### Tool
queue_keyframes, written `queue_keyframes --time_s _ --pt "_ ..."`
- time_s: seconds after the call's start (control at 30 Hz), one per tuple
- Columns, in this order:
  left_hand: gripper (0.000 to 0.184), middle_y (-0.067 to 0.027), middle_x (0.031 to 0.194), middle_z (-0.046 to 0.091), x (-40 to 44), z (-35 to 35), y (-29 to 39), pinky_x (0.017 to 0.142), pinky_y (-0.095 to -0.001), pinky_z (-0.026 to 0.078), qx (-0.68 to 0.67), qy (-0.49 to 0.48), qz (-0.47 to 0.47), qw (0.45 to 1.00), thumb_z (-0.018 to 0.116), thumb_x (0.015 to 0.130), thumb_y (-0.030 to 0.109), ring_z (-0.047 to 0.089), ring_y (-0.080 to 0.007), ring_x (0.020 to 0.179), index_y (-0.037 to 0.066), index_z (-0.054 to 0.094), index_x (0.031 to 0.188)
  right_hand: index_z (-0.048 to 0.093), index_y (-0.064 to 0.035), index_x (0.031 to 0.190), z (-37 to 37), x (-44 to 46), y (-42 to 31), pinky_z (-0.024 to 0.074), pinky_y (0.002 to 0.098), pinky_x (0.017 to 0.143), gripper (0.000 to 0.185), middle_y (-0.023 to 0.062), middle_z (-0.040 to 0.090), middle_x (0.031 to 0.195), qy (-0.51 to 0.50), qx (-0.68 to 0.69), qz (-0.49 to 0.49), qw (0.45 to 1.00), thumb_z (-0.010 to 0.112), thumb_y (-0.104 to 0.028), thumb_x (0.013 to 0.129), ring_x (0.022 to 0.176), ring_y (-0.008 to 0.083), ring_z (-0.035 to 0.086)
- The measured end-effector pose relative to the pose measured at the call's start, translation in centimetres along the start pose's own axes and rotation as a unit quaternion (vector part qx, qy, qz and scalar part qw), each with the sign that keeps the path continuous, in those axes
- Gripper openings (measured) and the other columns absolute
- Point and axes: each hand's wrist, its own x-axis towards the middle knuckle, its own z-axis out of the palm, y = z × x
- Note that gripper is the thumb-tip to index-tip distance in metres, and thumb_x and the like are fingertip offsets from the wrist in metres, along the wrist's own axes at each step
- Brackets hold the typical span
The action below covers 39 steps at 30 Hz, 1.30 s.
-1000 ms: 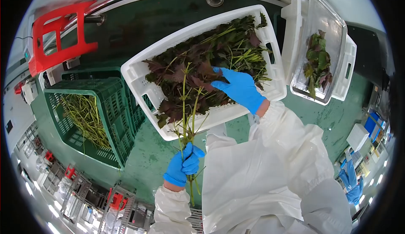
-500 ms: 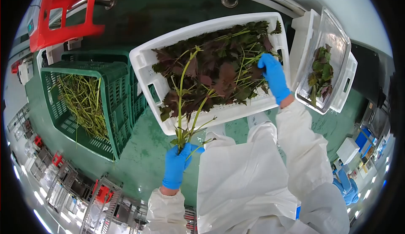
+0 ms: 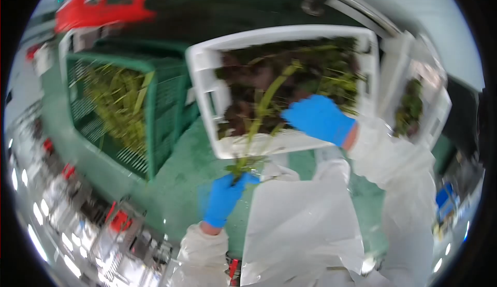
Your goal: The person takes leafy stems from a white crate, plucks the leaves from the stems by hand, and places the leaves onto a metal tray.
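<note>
My left hand, in a blue glove, is closed round the lower end of a few long green plant stems with small leaves near the grip. The stems rise up across the front of a white crate. In that crate lie heaped purple and green leaves, shiso-like in look, with stalks among them. Over the crate's front right part hovers my right hand, gloved in blue, back upward. Motion smears its fingers, and I cannot see whether anything is in them.
To the left, a green slatted crate on its side holds bare green stems. At the right, a clear tray with some leaves rests on white crates. A red plastic stool or frame is at the upper left.
My right hand has moved left and down from the leaves at the crate's right side. The left hand still holds the stems. The whole view has shifted and blurred.
</note>
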Motion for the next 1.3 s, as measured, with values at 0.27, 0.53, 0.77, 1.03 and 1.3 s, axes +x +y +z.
queue_keyframes --time_s 0.27,0.53,0.77,1.03,1.3 --pt "0.025 -0.0096 0.066 0.062 -0.6 -2.5 -1.0 0.058 -0.0304 0.044 0.022 0.01 0.079 0.997 0.058 0.091 0.03 0.051 -0.0172 0.056 0.01 0.072 0.09 0.062 -0.0133 0.083 2.2 -2.1 0.9 0.0432 0.0397 0.06 0.011 0.0063 0.057 0.073 -0.057 -0.035 -0.033 0.997 0.061 -0.019 0.074 0.067 0.0259 0.057" --pt "0.026 -0.0002 0.066 0.063 -1.1 -2.1 1.1 0.052 -0.0239 0.037 -0.155 -0.062 -0.031 0.986 0.058 0.091 0.024 0.043 -0.0054 0.055 0.002 0.071 0.087 0.056 -0.0107 0.093 2.3 -1.7 1.0 0.0442 0.0428 0.051 0.01 0.0134 0.057 0.063 0.0 0.107 0.186 0.977 0.056 -0.014 0.083 0.058 0.0335 0.058" --pt "0.031 0.0061 0.048 0.038 -1.6 -3.9 0.1 0.04 -0.0227 0.018 -0.2 -0.026 -0.123 0.972 0.051 0.095 0.02 0.028 -0.0028 0.04 0.001 0.068 0.077 0.057 -0.0078 0.095 5.3 -8.3 9.7 0.0505 0.0391 0.056 0.021 0.0108 0.066 0.077 0.197 0.069 0.327 0.922 0.048 -0.028 0.095 0.064 0.0301 0.063" --pt "0.029 0.0066 0.05 0.038 -1.2 -2.4 -0.2 0.041 -0.0225 0.019 -0.277 -0.079 -0.101 0.952 0.053 0.094 0.021 0.027 -0.0032 0.042 0.0 0.067 0.08 0.058 -0.0027 0.089 2.1 -5.2 2.0 0.0441 0.0229 0.063 0.026 0.0057 0.065 0.086 0.247 0.611 0.369 0.655 0.046 -0.024 0.099 0.068 0.0093 0.054" --pt "0.035 0.0021 0.077 0.05 -6.5 -17.0 -0.7 0.059 -0.0244 0.038 -0.055 0.482 0.14 0.863 0.043 0.098 0.032 0.044 -0.0084 0.066 0.006 0.064 0.107 0.061 -0.0033 0.079 3.6 -23.7 6.3 0.0405 0.0283 0.083 0.018 0.0065 0.059 0.088 0.472 0.246 0.539 0.653 0.048 -0.012 0.089 0.084 0.0167 0.053"
